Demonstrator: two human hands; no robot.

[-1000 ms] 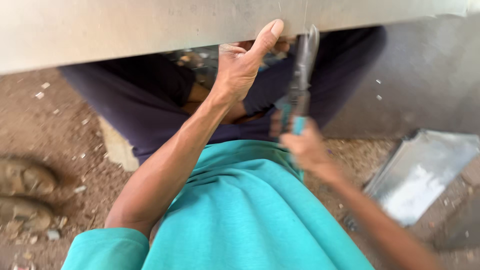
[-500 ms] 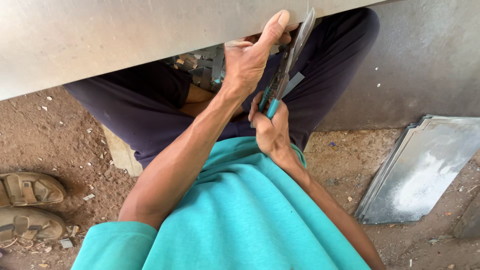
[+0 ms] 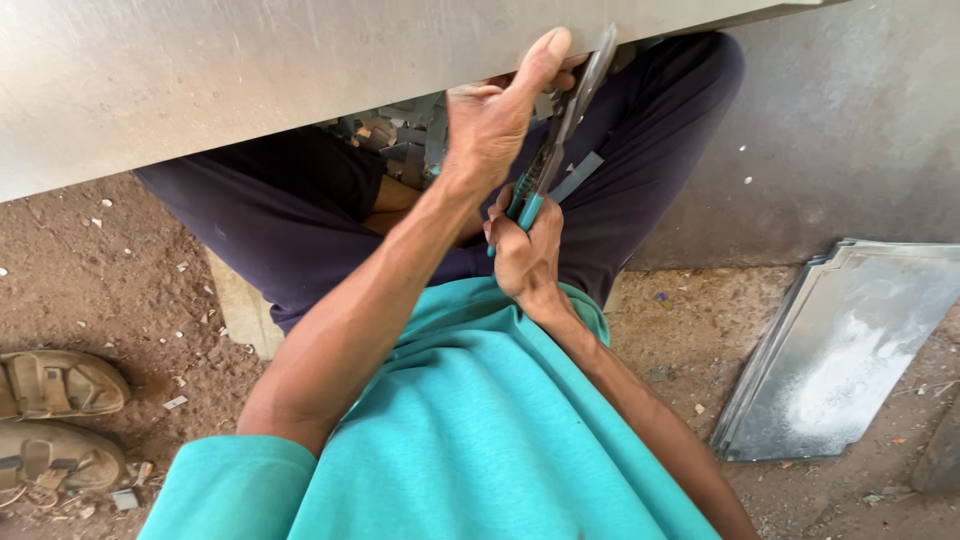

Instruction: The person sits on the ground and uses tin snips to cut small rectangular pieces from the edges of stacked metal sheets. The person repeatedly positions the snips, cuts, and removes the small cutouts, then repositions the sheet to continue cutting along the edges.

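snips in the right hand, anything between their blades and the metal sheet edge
Nothing visible does. The right hand grips the teal handles of the snips, whose blades already reach the lower edge of the metal sheet. The left hand holds that edge just beside the blades, not across them.

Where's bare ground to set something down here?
Bare dirt between the sandals and the seated person's leg, littered only with small scraps. More dirt right of the leg, before the stacked metal sheets. Crowded: the lap, where the left hand grips the big sheet and the right hand works the tin snips.
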